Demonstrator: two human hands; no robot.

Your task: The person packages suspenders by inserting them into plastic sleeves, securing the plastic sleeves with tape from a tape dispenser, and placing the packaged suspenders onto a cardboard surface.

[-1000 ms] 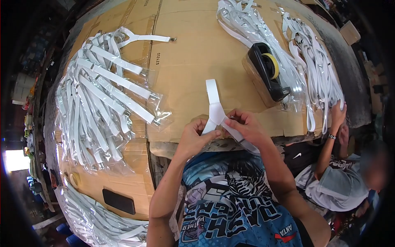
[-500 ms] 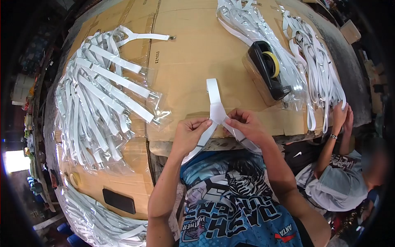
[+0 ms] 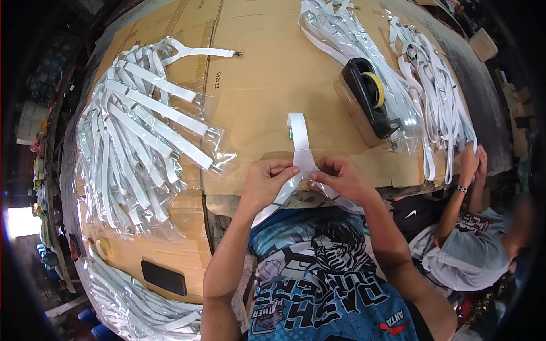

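A white strap is held near its fork by left hand and right hand — fingers pinched closed.

Open lane up cardboard-covered surface, upper centre; hands and held strap plug its lower end. Bagged straps block left; tape dispenser, strap bundles bar upper right.

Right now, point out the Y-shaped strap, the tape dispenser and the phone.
Y-shaped strap (image 3: 305, 159): head view, on its white join.
Tape dispenser (image 3: 375, 117): head view, on its black body.
Phone (image 3: 164, 277): head view, middle of its dark upper face.
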